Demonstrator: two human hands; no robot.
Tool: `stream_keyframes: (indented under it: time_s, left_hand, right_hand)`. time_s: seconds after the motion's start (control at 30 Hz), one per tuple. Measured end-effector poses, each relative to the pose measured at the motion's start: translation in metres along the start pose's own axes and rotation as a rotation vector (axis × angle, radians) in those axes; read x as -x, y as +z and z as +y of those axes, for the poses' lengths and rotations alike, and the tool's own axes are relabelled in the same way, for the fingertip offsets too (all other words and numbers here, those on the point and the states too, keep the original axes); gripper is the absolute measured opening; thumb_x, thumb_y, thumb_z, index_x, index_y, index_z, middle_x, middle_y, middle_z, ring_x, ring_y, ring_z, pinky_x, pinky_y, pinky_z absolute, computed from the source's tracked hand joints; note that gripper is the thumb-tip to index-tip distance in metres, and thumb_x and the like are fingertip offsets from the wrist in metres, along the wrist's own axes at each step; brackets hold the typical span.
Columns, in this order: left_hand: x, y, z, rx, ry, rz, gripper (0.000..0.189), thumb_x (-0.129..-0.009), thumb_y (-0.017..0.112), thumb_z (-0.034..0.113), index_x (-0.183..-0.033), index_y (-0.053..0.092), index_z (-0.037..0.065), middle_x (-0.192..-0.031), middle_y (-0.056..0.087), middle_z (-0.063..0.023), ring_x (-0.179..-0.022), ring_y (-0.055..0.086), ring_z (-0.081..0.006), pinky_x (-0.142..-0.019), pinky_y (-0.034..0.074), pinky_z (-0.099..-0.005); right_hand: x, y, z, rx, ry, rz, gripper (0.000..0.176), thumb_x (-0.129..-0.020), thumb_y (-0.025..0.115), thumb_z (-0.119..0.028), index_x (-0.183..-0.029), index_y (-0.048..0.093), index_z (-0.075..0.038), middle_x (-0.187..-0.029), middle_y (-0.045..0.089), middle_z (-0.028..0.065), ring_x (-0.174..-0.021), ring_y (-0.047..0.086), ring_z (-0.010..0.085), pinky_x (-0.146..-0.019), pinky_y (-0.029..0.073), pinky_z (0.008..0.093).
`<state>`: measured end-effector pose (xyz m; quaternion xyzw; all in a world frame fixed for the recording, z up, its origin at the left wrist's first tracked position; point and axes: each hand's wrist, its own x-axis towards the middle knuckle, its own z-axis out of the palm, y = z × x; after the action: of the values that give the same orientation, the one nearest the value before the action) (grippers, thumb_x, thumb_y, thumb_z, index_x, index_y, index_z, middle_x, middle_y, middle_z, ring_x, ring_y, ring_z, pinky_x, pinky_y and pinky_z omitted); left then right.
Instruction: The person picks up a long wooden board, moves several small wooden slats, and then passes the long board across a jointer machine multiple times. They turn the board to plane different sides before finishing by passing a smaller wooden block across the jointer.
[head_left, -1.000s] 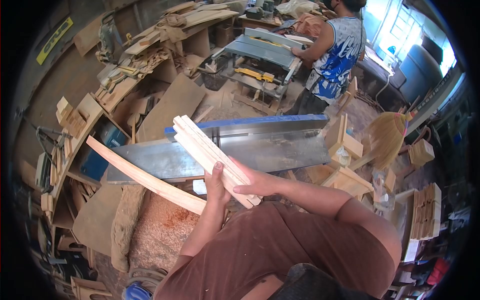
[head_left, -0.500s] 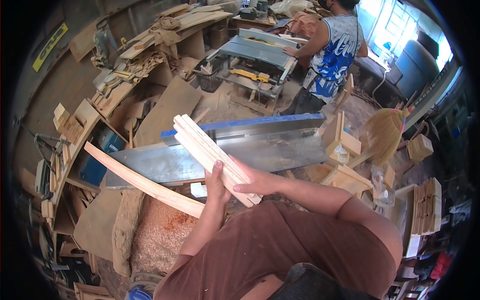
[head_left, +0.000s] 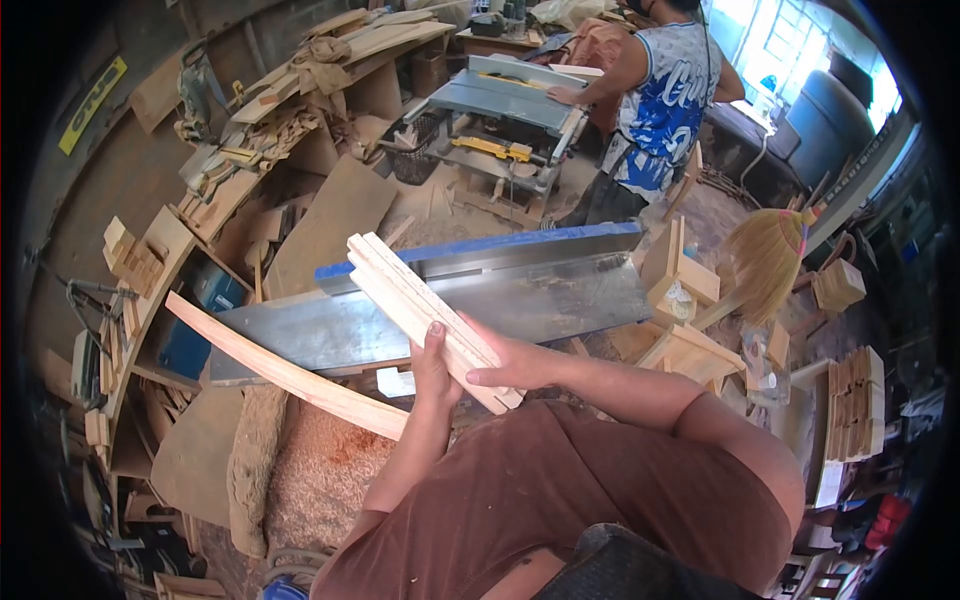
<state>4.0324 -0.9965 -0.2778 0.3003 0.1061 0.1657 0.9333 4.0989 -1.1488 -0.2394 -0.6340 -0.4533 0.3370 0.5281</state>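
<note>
A bundle of pale wood strips (head_left: 410, 305) is held at a slant in front of my body, its far end over the metal bed of a jointer (head_left: 540, 295) with a blue fence. My left hand (head_left: 434, 372) wraps the bundle's left side, thumb on top. On the other side, my right hand (head_left: 505, 362) closes around the lower end, its thumb lying across the strips. A long, slightly curved board (head_left: 285, 368) lies left of my left forearm, reaching over the jointer's near edge.
Another person (head_left: 655, 100) stands beside a table saw (head_left: 505, 105) at the back. Wood shavings (head_left: 325, 475) cover the floor at lower left. A broom (head_left: 768, 255) and wooden pieces (head_left: 690, 355) stand at right. Stacked boards (head_left: 855, 405) sit farther right, and a cluttered shelf (head_left: 225, 190) runs along the left.
The view has shifted slightly, so the background sits a little farther left. My hands keep the same hold on the strips. The other person's far arm is now bent outward.
</note>
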Motion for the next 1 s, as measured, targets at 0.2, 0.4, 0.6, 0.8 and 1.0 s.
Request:
stream_keyframes:
  time_s: [0.2, 0.4, 0.6, 0.8, 1.0]
  left_hand:
    - [0.002, -0.005, -0.003, 0.002, -0.001, 0.004, 0.066, -0.088, 0.073, 0.027, -0.138, 0.037, 0.004, -0.117, 0.053, -0.0117, -0.108, 0.057, -0.0234, -0.094, 0.052, -0.0381]
    - [0.004, -0.007, -0.005, -0.006, 0.001, 0.010, 0.063, -0.088, 0.072, 0.026, -0.137, 0.038, 0.004, -0.115, 0.054, -0.0115, -0.107, 0.058, -0.0230, -0.093, 0.052, -0.0382]
    - [0.007, -0.007, -0.005, -0.008, -0.008, 0.009, 0.064, -0.088, 0.072, 0.027, -0.137, 0.038, 0.004, -0.115, 0.054, -0.0114, -0.106, 0.058, -0.0230, -0.093, 0.052, -0.0377]
    - [0.012, -0.007, -0.003, -0.018, -0.006, 0.007, 0.063, -0.089, 0.071, 0.028, -0.136, 0.038, 0.004, -0.115, 0.054, -0.0116, -0.106, 0.058, -0.0232, -0.092, 0.052, -0.0378]
    - [0.019, -0.013, 0.000, -0.017, 0.003, 0.021, 0.063, -0.088, 0.072, 0.029, -0.135, 0.039, 0.004, -0.115, 0.054, -0.0119, -0.106, 0.058, -0.0230, -0.092, 0.052, -0.0376]
  right_hand:
    - [0.000, 0.002, 0.010, -0.012, -0.011, 0.001, 0.100, -0.092, 0.067, -0.031, -0.155, -0.003, 0.002, -0.158, 0.021, 0.0238, -0.146, 0.025, 0.0275, -0.117, 0.023, 0.0353]
    - [0.003, 0.004, 0.005, 0.015, 0.033, 0.003, 0.100, -0.092, 0.067, -0.031, -0.155, -0.003, 0.003, -0.158, 0.021, 0.0246, -0.146, 0.025, 0.0284, -0.117, 0.024, 0.0353]
    - [0.005, 0.006, 0.007, 0.007, 0.014, 0.007, 0.099, -0.093, 0.066, -0.030, -0.155, -0.003, 0.003, -0.158, 0.020, 0.0248, -0.146, 0.024, 0.0284, -0.118, 0.023, 0.0359]
    - [0.004, 0.011, 0.018, -0.031, -0.021, -0.004, 0.099, -0.093, 0.066, -0.031, -0.155, -0.004, 0.003, -0.158, 0.019, 0.0242, -0.147, 0.022, 0.0282, -0.118, 0.022, 0.0364]
    - [0.002, 0.018, 0.014, -0.039, -0.043, -0.025, 0.100, -0.093, 0.066, -0.032, -0.155, -0.004, 0.003, -0.158, 0.018, 0.0239, -0.147, 0.021, 0.0280, -0.118, 0.022, 0.0365]
